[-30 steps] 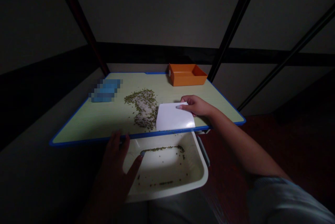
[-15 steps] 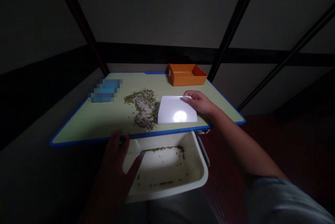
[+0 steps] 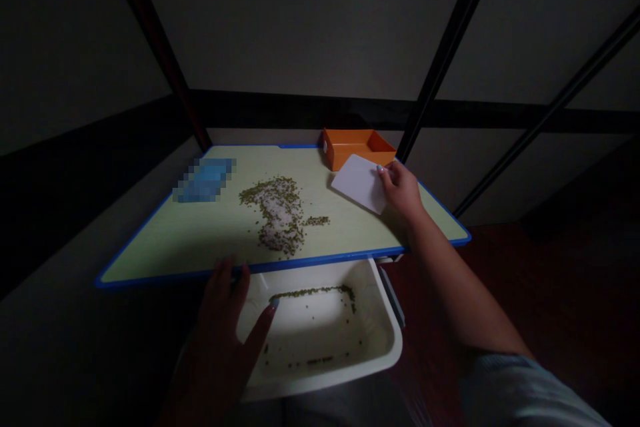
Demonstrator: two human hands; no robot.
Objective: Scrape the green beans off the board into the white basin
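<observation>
A thin white flat scraper [image 3: 359,182] is pinched between the thumb and fingers of my right hand [image 3: 400,188], tilted and raised over the right side of the table. Left of it lies a pile of green and whitish grains [image 3: 280,214] on the pale green tabletop. A short strip of grains [image 3: 317,220] trails right from the pile. My left hand [image 3: 225,327], dark in shadow, is at the left side of a white basin [image 3: 385,347], its thumb inside and its fingers along the outer side near the table edge. Grains line the basin's far inner corner and speckle its bottom.
An orange open box [image 3: 357,147] stands at the table's back right. A blurred-out blue item [image 3: 205,180] lies at the left edge. The table has a blue rim [image 3: 325,258], with the basin below its front edge. Dark wall panels [image 3: 310,27] rise behind.
My right hand has lifted the scraper away from the pile, back and to the right, and turned it. The short strip of grains is now uncovered. My left hand keeps its place at the basin.
</observation>
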